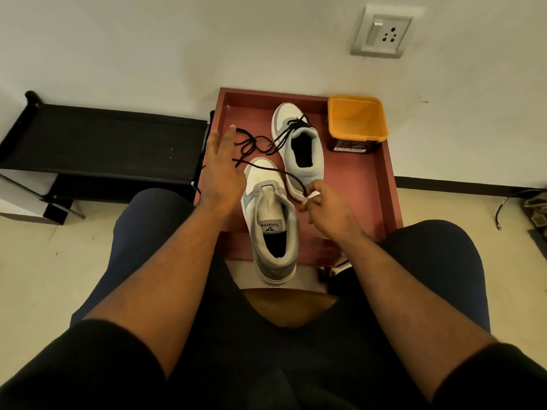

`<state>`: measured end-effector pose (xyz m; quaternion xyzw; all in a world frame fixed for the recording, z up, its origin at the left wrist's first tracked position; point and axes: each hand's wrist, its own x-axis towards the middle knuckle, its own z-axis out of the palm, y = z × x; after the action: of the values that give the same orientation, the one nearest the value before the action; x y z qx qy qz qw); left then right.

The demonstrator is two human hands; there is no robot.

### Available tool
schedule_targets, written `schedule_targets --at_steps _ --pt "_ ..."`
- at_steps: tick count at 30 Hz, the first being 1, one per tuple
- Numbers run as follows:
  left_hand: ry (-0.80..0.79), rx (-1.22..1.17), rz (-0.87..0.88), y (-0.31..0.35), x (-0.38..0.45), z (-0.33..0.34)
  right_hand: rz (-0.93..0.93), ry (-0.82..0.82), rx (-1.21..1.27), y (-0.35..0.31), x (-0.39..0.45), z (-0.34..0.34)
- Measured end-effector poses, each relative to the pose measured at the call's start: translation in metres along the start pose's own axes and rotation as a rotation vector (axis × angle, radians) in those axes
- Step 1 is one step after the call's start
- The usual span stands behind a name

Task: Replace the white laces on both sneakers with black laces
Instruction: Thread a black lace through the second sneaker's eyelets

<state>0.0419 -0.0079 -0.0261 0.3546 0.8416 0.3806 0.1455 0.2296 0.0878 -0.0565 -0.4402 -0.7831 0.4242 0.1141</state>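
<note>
Sneakers, white and grey, both on a reddish-brown tray [381, 184]. Right hand [328, 210] pinches one end of a black lace [266, 165], fingers curled round something small and white at the tip; cannot tell what it is. Lace runs from that hand across the toe of the near sneaker [268, 220] toward the left hand [223, 170]. Left hand released, fingers straight and spread, palm down over the tray's left edge, just beside the near sneaker's toe. Whether it touches the lace, cannot tell.

Near sneaker: no lace threaded in its eyelets, heel hanging over the tray's front edge. Far sneaker [299, 143]: black lace through its upper eyelets, loose ends trailing left in loops on the tray.

Yellow-rimmed tub [356, 122] in the tray's far right corner, near the far sneaker. Black folding rack [103, 143] left of the tray. Wall socket [383, 31] above.
</note>
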Motion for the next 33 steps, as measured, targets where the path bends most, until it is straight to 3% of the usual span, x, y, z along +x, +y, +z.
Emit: schedule_targets --at_steps 5,8,11,24,33 --pt "0.068 0.113 0.000 -0.001 -0.010 0.021 0.054 0.051 0.171 -0.007 0.022 0.016" --pt "-0.061 0.148 -0.007 -0.011 -0.009 0.041 0.104 0.092 0.383 -0.012 0.035 0.025" --pt "-0.125 0.091 -0.131 -0.017 -0.002 0.051 0.173 0.096 0.498 -0.013 0.043 0.032" --pt "-0.232 -0.235 -0.391 -0.019 0.012 0.066 0.077 0.207 0.316 0.000 0.050 0.052" --pt "-0.261 -0.298 -0.375 -0.023 0.013 0.069 0.069 0.091 0.288 -0.002 0.053 0.050"
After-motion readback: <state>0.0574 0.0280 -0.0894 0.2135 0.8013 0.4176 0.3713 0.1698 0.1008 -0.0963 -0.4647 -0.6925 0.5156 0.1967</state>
